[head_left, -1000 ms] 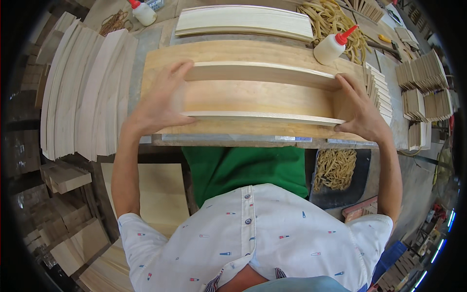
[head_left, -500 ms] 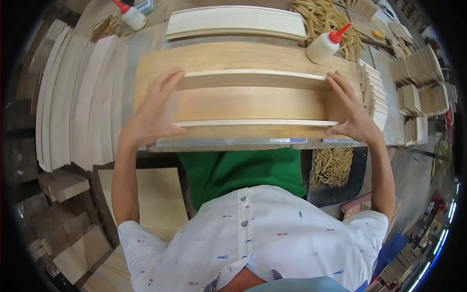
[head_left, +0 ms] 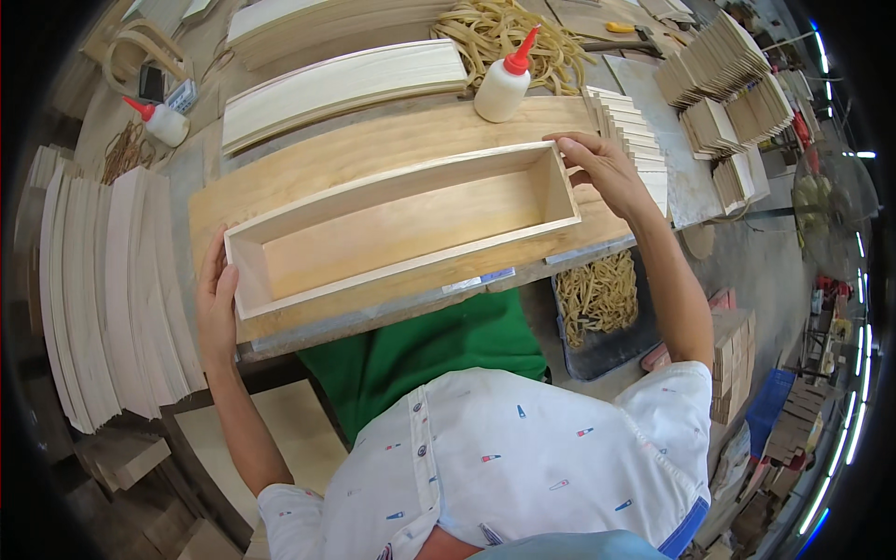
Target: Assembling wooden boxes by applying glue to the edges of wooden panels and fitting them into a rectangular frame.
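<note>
A long, pale, rectangular wooden frame [head_left: 397, 191] sits on a tan wooden board [head_left: 299, 173] along the surface's [head_left: 686, 177] near edge. The fingers of our left hand [head_left: 217, 303] grip its left end; our right hand's [head_left: 611, 177] touch its far right corner, grip unclear. We seem to be steadying it; shifting it calls for even support.

From here I count two hands [head_left: 217, 289] [head_left: 609, 175], one long wooden frame [head_left: 401, 194], two red-tipped white bottles [head_left: 501, 96] [head_left: 168, 125], one dark tray [head_left: 611, 353], one yellow-handled tool [head_left: 619, 27] and one fan [head_left: 831, 196].

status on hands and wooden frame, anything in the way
Left hand at left end, right hand at far right corner of rectangular pale-wood frame. Red-nozzled white bottle beyond it, not touching.
</note>
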Motion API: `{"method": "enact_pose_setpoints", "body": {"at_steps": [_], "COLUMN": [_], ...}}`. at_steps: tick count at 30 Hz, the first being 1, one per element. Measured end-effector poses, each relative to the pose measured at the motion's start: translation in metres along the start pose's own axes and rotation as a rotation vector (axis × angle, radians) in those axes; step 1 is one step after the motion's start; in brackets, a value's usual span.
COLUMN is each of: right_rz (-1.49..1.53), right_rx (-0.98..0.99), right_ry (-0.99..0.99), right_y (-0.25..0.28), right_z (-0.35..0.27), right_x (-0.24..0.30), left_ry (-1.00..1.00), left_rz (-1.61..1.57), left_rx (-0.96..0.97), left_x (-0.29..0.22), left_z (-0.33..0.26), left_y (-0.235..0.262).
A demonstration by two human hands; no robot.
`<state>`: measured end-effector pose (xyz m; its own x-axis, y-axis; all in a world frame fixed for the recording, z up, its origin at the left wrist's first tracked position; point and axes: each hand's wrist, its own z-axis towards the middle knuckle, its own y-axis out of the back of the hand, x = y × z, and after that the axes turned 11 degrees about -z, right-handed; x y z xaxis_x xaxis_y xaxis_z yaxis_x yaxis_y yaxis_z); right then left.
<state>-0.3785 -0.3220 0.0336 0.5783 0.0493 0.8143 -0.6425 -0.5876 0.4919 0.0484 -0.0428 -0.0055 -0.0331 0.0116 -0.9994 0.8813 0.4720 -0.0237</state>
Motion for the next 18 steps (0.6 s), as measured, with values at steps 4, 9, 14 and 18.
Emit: {"method": "enact_pose_setpoints", "body": {"at_steps": [4,9,14,18], "right_rz": [-0.068,-0.098,-0.125,-0.223], "right_rx": [0.068,0.158,0.119,0.016], "right_ry": [-0.088,-0.134,-0.143,-0.156], "right_y": [0.005,0.015,0.011,0.007], "right_z": [0.010,0.016,0.015,0.008], "right_x": [0.008,0.017,0.014,0.012], "left_ry": [-0.011,-0.026,-0.011,0.006], "left_rz": [-0.037,-0.113,-0.186,-0.173], "left_rx": [0.002,-0.023,-0.040,-0.076], "left_x": [0.007,0.005,0.004,0.024], "left_z": [0.001,0.000,-0.004,-0.005], "left_y": [0.002,-0.011,-0.013,0.011]}}
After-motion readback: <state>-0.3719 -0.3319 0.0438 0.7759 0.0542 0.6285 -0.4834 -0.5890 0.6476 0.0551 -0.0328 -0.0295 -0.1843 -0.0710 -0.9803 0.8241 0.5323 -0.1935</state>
